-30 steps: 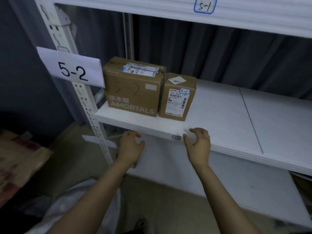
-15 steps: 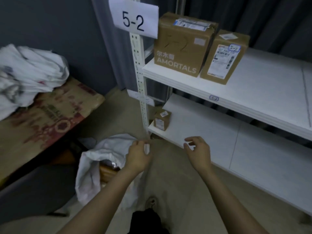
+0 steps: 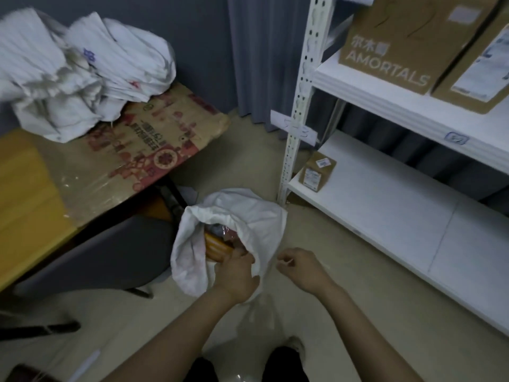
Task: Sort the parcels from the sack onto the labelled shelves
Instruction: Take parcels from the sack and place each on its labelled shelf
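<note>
Left hand (image 3: 237, 274) is placed in sack (image 3: 231, 205) mouth against orange parcel (image 3: 216, 248), grip indiscernible; right hand (image 3: 301, 268) is held loosely curled, empty.

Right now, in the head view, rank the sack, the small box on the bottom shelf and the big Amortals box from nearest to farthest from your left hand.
1. Sack: right at the left hand, which reaches into its mouth.
2. Small box: on the bottom shelf, at its left end.
3. Big box: on the upper shelf, farthest.
</note>
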